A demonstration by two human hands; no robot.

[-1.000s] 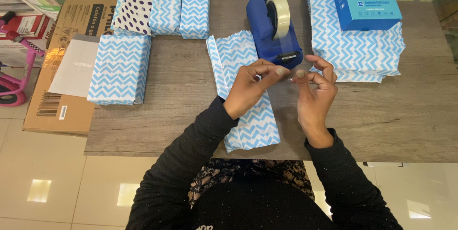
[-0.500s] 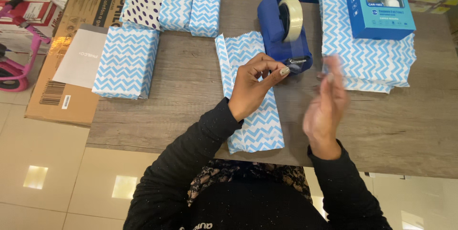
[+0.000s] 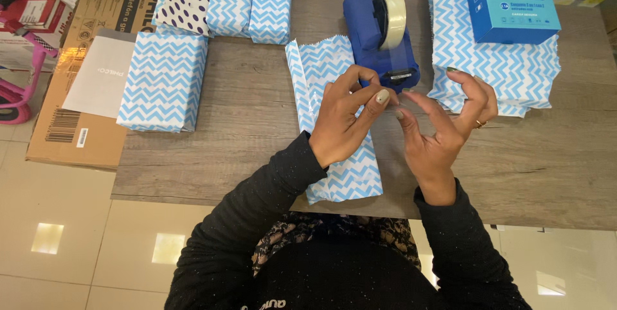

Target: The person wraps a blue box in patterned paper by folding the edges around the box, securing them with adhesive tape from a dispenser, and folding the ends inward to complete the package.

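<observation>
We see the left hand [image 3: 344, 123] pinched shut over the blue-and-white zigzag paper bag [image 3: 334, 155] on the grey wooden bench [image 3: 257, 110], the right hand [image 3: 443, 123] spread, holding nothing we can make out, the blue tape dispenser [image 3: 380, 30] at twelve o'clock.

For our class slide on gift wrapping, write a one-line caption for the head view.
Both hands, left hand and right hand, meet at a blue tape dispenser above a chevron paper bag.

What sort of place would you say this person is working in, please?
Probably a shop's gift-wrapping counter: wrapped parcels in blue zigzag paper sit on the wooden table, a blue tape dispenser stands before both hands, and boxed goods wait on loose wrapping paper.
</observation>
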